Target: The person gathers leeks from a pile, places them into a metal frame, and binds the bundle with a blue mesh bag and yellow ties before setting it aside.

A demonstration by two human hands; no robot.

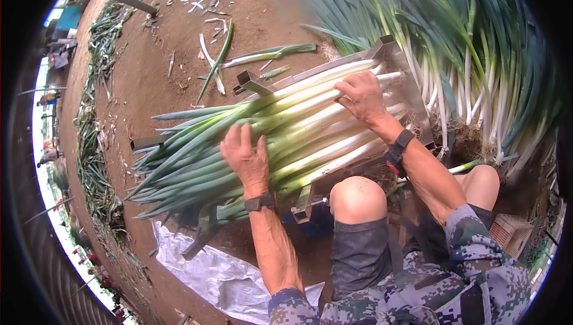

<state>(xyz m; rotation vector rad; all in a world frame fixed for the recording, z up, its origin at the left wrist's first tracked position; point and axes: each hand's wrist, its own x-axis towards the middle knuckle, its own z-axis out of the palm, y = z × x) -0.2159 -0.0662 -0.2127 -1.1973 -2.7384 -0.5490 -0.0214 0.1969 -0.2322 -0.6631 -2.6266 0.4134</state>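
Observation:
A layer of long green onions (322,123) lies side by side on a metal rack (416,101), white stalks and roots to the right, green leaves to the left. My left hand (246,156) rests on them where the stalks turn green, its fingers apart. Near the root end, my right hand (363,97) has its fingers curled over a white stalk at the far side of the layer. A dark band circles each wrist. Metal posts (253,82) of the rack stick up along its far side.
A big pile of green onions (471,44) with roots on stands at the upper right. Loose leaves and peelings (222,56) litter the soil. A white plastic sheet (209,268) spreads below the rack. My bare knee (358,199) is close to its near edge. A crate (510,233) sits at the right.

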